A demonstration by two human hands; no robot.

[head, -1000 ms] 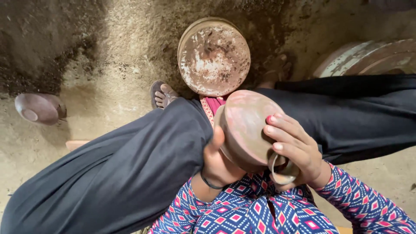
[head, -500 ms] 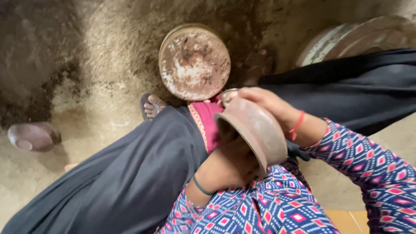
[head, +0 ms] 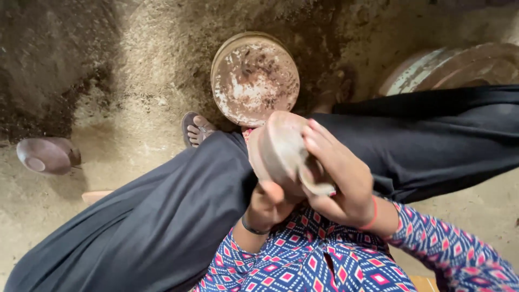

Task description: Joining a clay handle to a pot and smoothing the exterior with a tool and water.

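Both hands grip a brown clay pot [head: 281, 151] above the lap: the right hand [head: 338, 178] curls over its rim, the left hand [head: 270, 203] cups it from below, seemingly steadying it. Beyond the knees sits a round, clay-crusted disc [head: 254, 78]; far left lies a small bowl [head: 46, 156] on the dirt floor [head: 135, 70].

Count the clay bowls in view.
2. One clay bowl is held over the lap by the left hand and right hand; another bowl lies on the dirt floor, far left.
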